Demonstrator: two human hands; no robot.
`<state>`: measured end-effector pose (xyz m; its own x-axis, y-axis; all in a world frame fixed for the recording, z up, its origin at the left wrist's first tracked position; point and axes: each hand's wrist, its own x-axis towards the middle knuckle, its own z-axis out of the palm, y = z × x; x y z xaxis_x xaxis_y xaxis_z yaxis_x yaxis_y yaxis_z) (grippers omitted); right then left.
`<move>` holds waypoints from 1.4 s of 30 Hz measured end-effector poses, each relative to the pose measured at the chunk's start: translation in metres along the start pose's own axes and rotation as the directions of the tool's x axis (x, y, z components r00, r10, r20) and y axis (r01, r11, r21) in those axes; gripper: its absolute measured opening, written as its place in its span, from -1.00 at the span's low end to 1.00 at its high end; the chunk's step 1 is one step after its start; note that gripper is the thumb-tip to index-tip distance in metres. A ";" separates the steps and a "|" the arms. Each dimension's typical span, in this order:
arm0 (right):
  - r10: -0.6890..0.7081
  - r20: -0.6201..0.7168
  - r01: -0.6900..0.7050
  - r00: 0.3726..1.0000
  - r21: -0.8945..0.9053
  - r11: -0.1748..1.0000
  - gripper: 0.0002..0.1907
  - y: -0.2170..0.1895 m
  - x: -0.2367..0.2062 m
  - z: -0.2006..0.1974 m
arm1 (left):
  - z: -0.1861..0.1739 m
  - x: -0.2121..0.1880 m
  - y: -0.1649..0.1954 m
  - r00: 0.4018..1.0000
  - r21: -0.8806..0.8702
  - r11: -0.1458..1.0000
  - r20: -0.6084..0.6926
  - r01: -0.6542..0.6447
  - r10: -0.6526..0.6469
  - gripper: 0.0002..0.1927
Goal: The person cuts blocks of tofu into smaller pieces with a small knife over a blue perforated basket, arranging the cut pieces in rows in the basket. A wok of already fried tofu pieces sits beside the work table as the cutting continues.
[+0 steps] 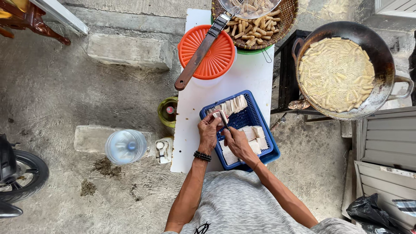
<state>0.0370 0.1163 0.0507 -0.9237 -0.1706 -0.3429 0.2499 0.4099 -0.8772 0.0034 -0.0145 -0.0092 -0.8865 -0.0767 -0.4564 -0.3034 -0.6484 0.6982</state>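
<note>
Over the blue basket on the white worktop I see my left hand, beaded bracelet at the wrist, gripping a pale block, while my right hand is clenched on a knife whose blade meets that block. White slabs lie in the basket's near part, cut strips along its far edge. Beyond: an orange lid under a skimmer's wooden handle, a woven tray of fried sticks, and a wok frying at right.
</note>
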 end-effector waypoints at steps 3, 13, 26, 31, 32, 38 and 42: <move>-0.013 -0.069 0.009 0.997 -0.059 0.998 -0.73 -0.004 -0.004 0.001 | -0.001 0.001 -0.002 1.000 0.027 0.999 -0.008 -0.022 0.022 -0.68; -0.060 0.004 0.060 0.998 -0.139 0.988 -0.66 0.028 0.006 0.010 | -0.005 -0.004 -0.005 0.996 -0.041 0.999 0.088 0.000 0.004 -0.69; -0.413 -0.329 0.322 0.849 -0.299 0.898 -0.53 0.012 0.008 0.008 | -0.025 -0.004 -0.022 0.999 0.182 0.983 0.039 0.016 -0.023 -0.65; -0.030 -0.252 0.010 0.967 -0.084 0.996 -0.58 0.030 0.032 0.020 | -0.026 -0.008 -0.030 0.997 0.461 0.884 0.043 -0.075 0.062 -0.52; 0.019 -0.234 -0.031 0.972 -0.048 0.998 -0.58 0.033 0.037 0.021 | -0.025 -0.008 -0.028 0.996 0.504 0.859 0.050 -0.089 0.074 -0.49; 0.102 -0.173 -0.096 0.980 0.044 0.994 -0.50 0.046 0.069 0.032 | -0.026 -0.004 -0.001 0.998 0.347 0.936 0.011 0.053 -0.061 -0.35; -0.403 -0.223 0.343 0.888 -0.261 0.902 -0.34 0.045 0.084 0.040 | -0.035 -0.005 0.013 0.997 0.432 0.902 -0.061 -0.015 0.045 -0.30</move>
<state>-0.0173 0.0849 -0.0309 -0.9854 -0.1166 0.1237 -0.1676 0.5454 -0.8213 0.0158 -0.0494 -0.0173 -0.8764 -0.1517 -0.4570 -0.4115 -0.2568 0.8745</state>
